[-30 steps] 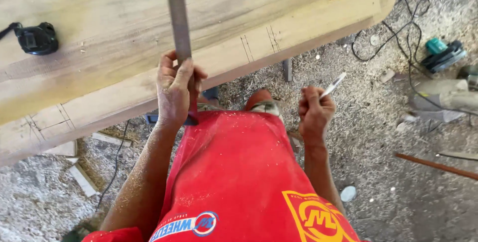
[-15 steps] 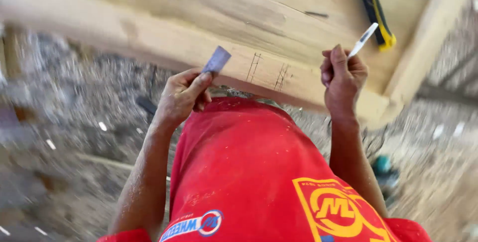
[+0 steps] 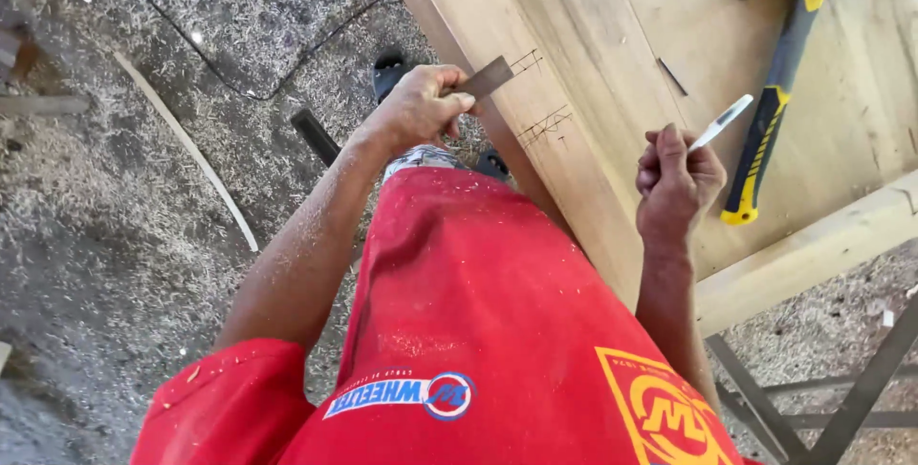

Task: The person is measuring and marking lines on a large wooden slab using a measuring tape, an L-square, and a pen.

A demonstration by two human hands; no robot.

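Observation:
My left hand [image 3: 419,107] grips a flat grey metal ruler [image 3: 490,76], its blade tip resting by the edge of a large wooden panel [image 3: 612,64]. Pencil marks [image 3: 545,125] sit on that edge, just right of the blade. My right hand [image 3: 675,181] is closed around a white pen [image 3: 722,122], held above the panel and pointing up to the right. A red shirt fills the lower middle of the view.
A hammer [image 3: 776,83] with a black and yellow handle lies on the panel to the right of my right hand. Wood shavings cover the floor at left, with a black cable [image 3: 239,83] and a thin wooden strip [image 3: 191,150]. A metal frame [image 3: 841,398] stands at bottom right.
The view has swung around, so the panel now lies at upper right. My left hand has lowered the ruler from upright to the panel's marked edge. The right hand still holds the pen.

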